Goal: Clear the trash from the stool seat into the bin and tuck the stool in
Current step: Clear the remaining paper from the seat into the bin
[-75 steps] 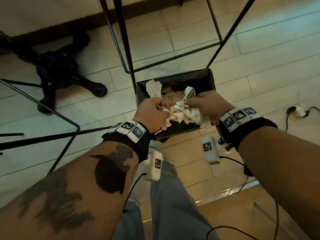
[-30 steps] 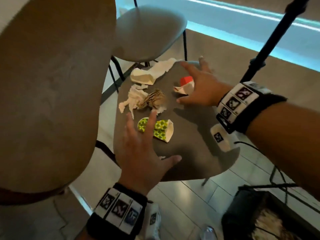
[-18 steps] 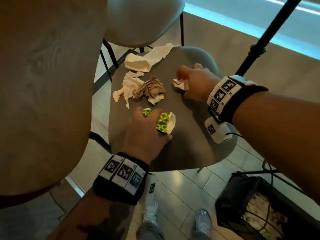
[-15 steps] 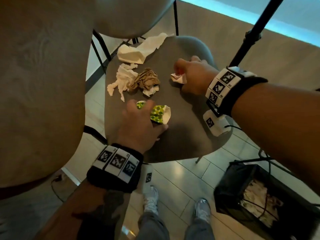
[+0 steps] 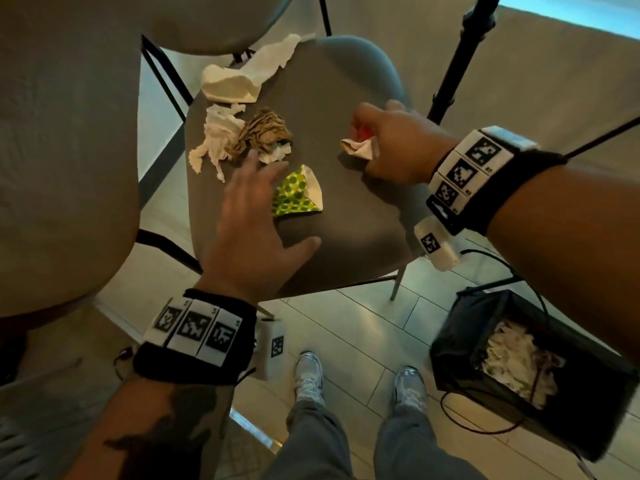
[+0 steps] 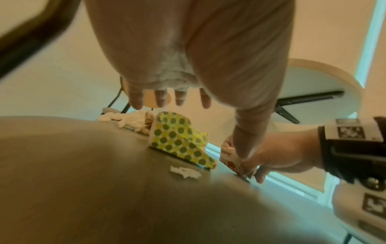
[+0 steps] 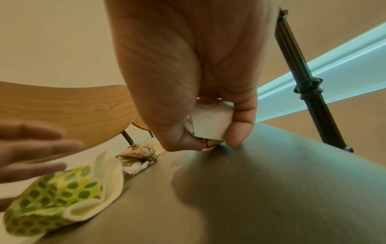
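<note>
The grey stool seat (image 5: 349, 237) carries several pieces of trash. A crushed green-dotted paper cup (image 5: 298, 194) (image 6: 179, 141) (image 7: 52, 198) lies mid-seat. My left hand (image 5: 256, 209) hovers over it with fingers (image 6: 160, 99) spread straight, holding nothing. My right hand (image 5: 391, 143) grips a crumpled red-and-white paper cup (image 5: 360, 147) (image 7: 211, 125) (image 6: 229, 156) between thumb and fingers, low on the seat at its far right. A brown paper ball (image 5: 266, 131) (image 7: 135, 154), torn white tissue (image 5: 214, 140) and a white wrapper (image 5: 235, 84) lie at the seat's far left.
A black bin (image 5: 554, 372) holding paper trash stands on the tiled floor at the lower right. A wooden table top (image 5: 65, 133) overhangs the left. Another stool seat (image 5: 221, 19) stands beyond. A dark stand pole (image 5: 460, 60) rises at the right. My shoes (image 5: 308, 379) are below.
My left hand has let go of the green-dotted cup and opened flat above it. My right hand still holds the red-and-white cup. The view has tilted down slightly.
</note>
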